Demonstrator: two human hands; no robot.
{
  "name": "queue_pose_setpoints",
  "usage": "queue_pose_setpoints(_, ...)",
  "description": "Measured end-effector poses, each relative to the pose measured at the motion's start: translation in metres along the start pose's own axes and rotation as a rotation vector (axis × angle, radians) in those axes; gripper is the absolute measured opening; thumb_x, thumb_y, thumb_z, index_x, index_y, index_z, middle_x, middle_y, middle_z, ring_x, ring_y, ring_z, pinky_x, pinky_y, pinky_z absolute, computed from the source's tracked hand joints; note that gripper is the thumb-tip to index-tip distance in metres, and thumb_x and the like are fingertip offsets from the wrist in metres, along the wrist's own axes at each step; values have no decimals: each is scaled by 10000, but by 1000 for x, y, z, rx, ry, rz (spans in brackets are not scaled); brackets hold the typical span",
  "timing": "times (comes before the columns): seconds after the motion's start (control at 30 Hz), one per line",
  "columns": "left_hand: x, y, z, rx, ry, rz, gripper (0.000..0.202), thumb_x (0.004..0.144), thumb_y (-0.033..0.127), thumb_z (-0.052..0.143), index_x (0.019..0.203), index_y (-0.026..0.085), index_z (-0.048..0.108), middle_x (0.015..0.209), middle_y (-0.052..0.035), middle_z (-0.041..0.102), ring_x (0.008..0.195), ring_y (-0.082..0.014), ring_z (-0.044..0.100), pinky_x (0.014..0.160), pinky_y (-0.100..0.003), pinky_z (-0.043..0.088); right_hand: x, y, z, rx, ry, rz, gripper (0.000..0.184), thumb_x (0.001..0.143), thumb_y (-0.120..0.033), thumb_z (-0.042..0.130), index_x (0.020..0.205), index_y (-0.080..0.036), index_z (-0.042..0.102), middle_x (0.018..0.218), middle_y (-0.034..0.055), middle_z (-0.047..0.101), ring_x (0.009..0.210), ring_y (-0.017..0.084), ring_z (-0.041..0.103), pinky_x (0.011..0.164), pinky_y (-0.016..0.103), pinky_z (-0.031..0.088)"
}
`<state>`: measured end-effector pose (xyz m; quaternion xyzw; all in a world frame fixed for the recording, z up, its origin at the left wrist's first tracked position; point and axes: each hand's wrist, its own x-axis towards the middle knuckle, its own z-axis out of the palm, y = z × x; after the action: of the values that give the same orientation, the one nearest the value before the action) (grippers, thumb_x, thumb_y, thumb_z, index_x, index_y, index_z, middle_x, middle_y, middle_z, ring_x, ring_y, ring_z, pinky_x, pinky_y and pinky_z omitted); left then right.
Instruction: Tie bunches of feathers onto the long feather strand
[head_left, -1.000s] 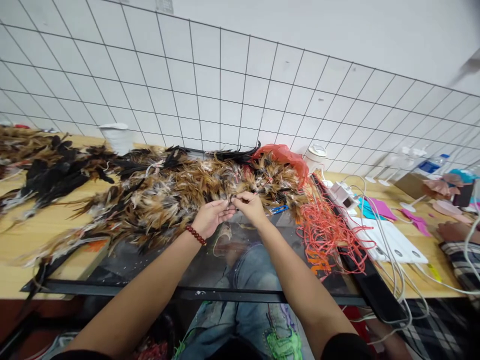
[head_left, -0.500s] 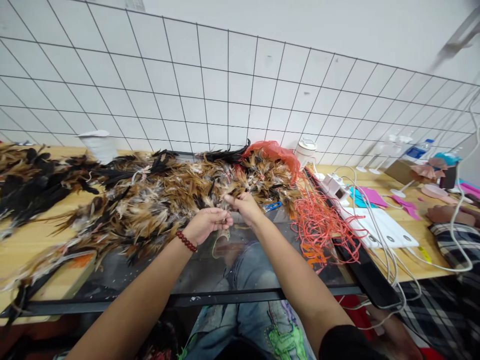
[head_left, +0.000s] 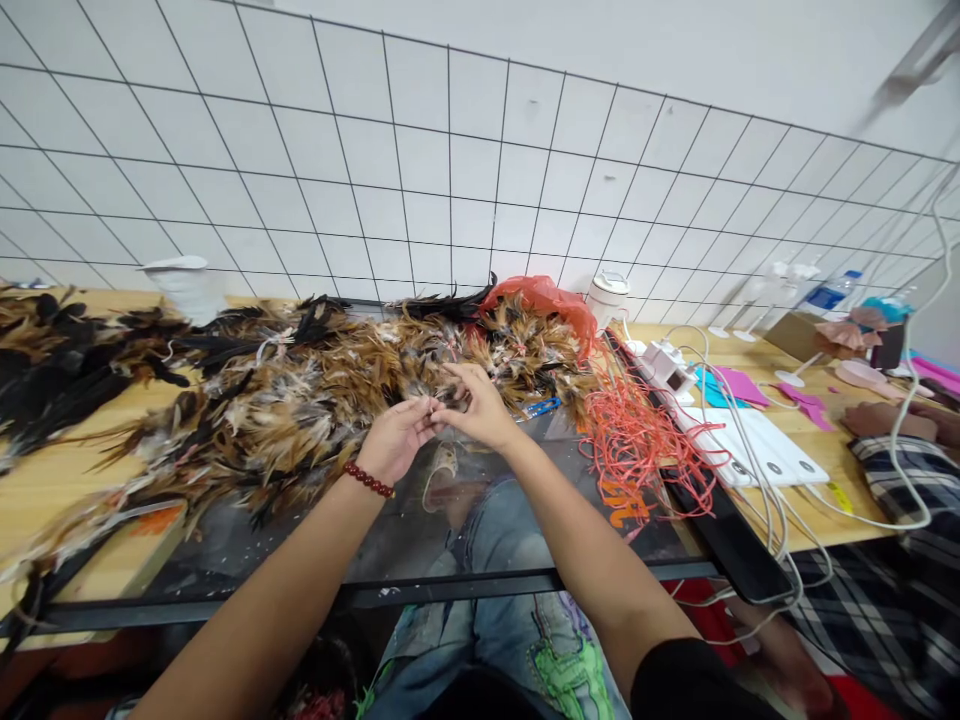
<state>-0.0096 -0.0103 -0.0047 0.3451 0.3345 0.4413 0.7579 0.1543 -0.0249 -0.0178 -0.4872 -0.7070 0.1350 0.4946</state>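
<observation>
Over the glass-like dark tabletop (head_left: 300, 540), my left hand (head_left: 401, 432), with a dark red bead bracelet (head_left: 368, 479) at the wrist, pinches what looks like a small feather. My right hand (head_left: 481, 408) meets it fingertip to fingertip. Its thumb and fingers close at the same spot, but what they grip is too small to make out. Just behind both hands lies a heap of brown, white and black feathers (head_left: 300, 400), some tied in bunches. A blue-handled tool (head_left: 541, 407) lies right of my right hand.
Right of the heap are a red plastic bag (head_left: 551, 305), tangled red string (head_left: 637, 425), a white lidded cup (head_left: 607, 295), a power strip with cables and a black phone-like slab (head_left: 735, 545). A co-worker's sleeve (head_left: 896, 475) shows far right. A wire grid stands behind.
My right hand has moved left and its fingers now touch those of my left hand, where a gap was before. The view has shifted slightly.
</observation>
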Motion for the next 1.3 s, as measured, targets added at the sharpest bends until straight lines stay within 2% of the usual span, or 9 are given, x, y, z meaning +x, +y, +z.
queue_pose_setpoints(0.1, 1, 3, -1, -46, 97, 96, 139, 722, 200, 752, 766, 95, 672, 680, -30, 645, 609, -98, 620, 551, -186, 508, 1, 13, -11, -156, 35, 82, 307, 811, -233, 628, 1117, -209, 640, 1121, 70, 554, 822, 146, 557, 803, 300, 491)
queue_pose_setpoints(0.17, 2, 4, -1, -68, 132, 132, 171, 706, 220, 769, 774, 101, 666, 637, -7, 617, 550, -79, 588, 491, -163, 473, 0, 18, -16, -303, 40, 137, 223, 842, -182, 560, 1032, -211, 674, 1058, 60, 585, 899, 170, 566, 832, 307, 472)
queue_pose_setpoints(0.37, 3, 1, 0, -60, 168, 183, 238, 648, 261, 810, 764, 108, 671, 669, -26, 656, 568, -88, 602, 518, -177, 492, -5, 7, -8, -534, -96, 87, 239, 878, -292, 566, 1090, -244, 663, 1086, 60, 606, 1026, 213, 517, 912, 356, 391)
queue_pose_setpoints(0.53, 2, 0, 1, 30, 186, 230, 280, 597, 290, 829, 742, 103, 680, 700, -55, 689, 641, -125, 645, 608, -231, 528, -8, -2, -5, -689, -167, 5, 169, 908, -248, 502, 977, -234, 656, 1146, 59, 618, 1077, 222, 478, 915, 371, 305)
queue_pose_setpoints(0.73, 3, -4, 0, 311, 249, 379, 291, 615, 377, 783, 732, 119, 718, 760, -73, 717, 730, -162, 660, 696, -285, 539, -7, -6, -9, -830, -178, -172, 185, 887, -156, 465, 1004, -181, 606, 907, 80, 654, 891, 215, 509, 818, 363, 264)
queue_pose_setpoints(0.87, 6, -8, -3, 567, 188, 311, 287, 619, 399, 745, 705, 127, 714, 666, -59, 696, 624, -173, 642, 581, -285, 519, -6, -13, -8, -865, -220, -270, 146, 876, -184, 490, 977, -168, 594, 888, 83, 641, 863, 216, 497, 797, 370, 257)
queue_pose_setpoints(1.13, 4, -11, -7, 910, 93, 269, 171, 651, 322, 677, 589, 163, 675, 495, -5, 606, 439, -117, 507, 434, -223, 396, -6, -20, -8, -838, -246, -241, 169, 899, -229, 460, 981, -160, 590, 950, 106, 645, 920, 239, 504, 829, 396, 288)
queue_pose_setpoints(1.23, 4, -10, -6, 763, 150, 331, 156, 657, 310, 684, 596, 166, 670, 509, -5, 603, 439, -115, 504, 423, -217, 390, -4, -14, -6, -798, -209, -89, 252, 895, -175, 428, 1096, -164, 581, 1097, 132, 637, 999, 252, 502, 867, 403, 310)
queue_pose_setpoints(1.3, 4, -7, -4, 592, 224, 364, 161, 660, 307, 693, 603, 158, 665, 538, -9, 606, 441, -105, 502, 424, -214, 397, -1, -7, -3, -747, -175, 40, 403, 862, -127, 432, 1254, -175, 511, 1277, 130, 575, 1084, 258, 481, 899, 406, 325)
